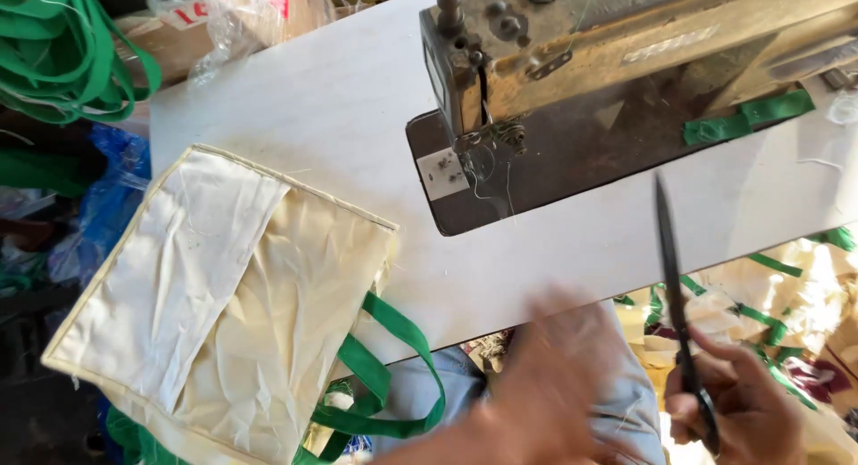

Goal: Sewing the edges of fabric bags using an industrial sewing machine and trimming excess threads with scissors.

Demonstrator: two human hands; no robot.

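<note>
Right hand (746, 407) gripping long black metal scissors (677, 295), blades closed and pointing up over the white table (340, 98) edge, left hand (536, 389) (motion-blurred) fingers spread, holding nothing, near cream cloth bag (223, 295) with green strap handles (380, 376), old sewing machine (572, 54) behind

A white tabletop (340, 98) runs slantwise through the view, lit brightly and evenly as if by daylight. An old sewing machine (572, 36) with worn, yellowed paint stands on it, its dark metal bed (572, 161) set flush into the surface. At the top left, beyond the tabletop's edge, a bundle of green straps (71, 54) hangs near crumpled clear plastic wrapping (223, 27) and a cardboard box (161, 45). Blue plastic (107, 188) lies in shadow at the left. To the lower right, a sunlit heap of cream fabric pieces and green strips (778, 286) covers the ground
</note>
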